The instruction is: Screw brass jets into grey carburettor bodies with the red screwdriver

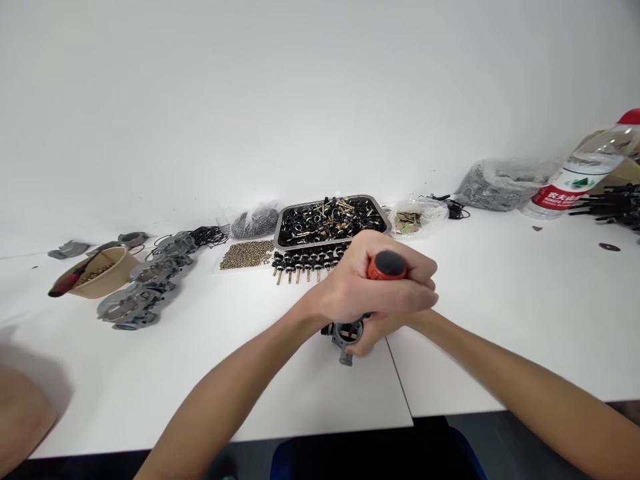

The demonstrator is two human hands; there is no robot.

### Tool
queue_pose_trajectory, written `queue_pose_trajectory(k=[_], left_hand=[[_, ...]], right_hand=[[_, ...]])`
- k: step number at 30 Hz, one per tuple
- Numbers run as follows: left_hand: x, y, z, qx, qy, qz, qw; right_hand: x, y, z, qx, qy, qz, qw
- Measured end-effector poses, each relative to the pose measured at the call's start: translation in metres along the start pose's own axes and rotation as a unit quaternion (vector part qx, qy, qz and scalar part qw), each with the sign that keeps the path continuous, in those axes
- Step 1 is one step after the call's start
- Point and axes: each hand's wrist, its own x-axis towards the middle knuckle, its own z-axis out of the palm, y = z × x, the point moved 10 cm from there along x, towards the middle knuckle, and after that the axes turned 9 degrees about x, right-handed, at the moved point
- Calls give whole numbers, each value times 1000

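My left hand [370, 283] is wrapped round a red screwdriver handle [387, 265] with a black end, held upright over a grey metal carburetor body [345, 337]. The screwdriver's shaft and tip are hidden under the hand. Below and behind it, my right hand [373, 333] grips the carburetor body, its fingertips at the round opening's right side. The body is on or just above the white table; its upper part is covered by my hands.
A metal tray [283, 248] of small parts stands at the back, with rows of black fittings [300, 259] before it. Leftward are brass pieces [245, 255], more carburetor bodies [133, 303] and a bowl [107, 283] with a screwdriver. A bottle [565, 187] stands right. Another person's skin shows far left.
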Motion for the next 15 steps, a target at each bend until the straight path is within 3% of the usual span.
queue_pose_trajectory(k=[5, 8, 13, 15], left_hand=[[-1, -1, -17, 27, 74, -10, 997], [-7, 4, -22, 36, 82, -35, 995], [-25, 7, -41, -29, 210, -52, 976], [-25, 6, -36, -50, 194, -47, 979]], right_hand=[[0, 1, 10, 8, -50, 8, 999], [1, -4, 14, 34, -66, -9, 997], [0, -14, 15, 39, -74, -67, 994], [-1, -15, 15, 36, -79, -76, 993]])
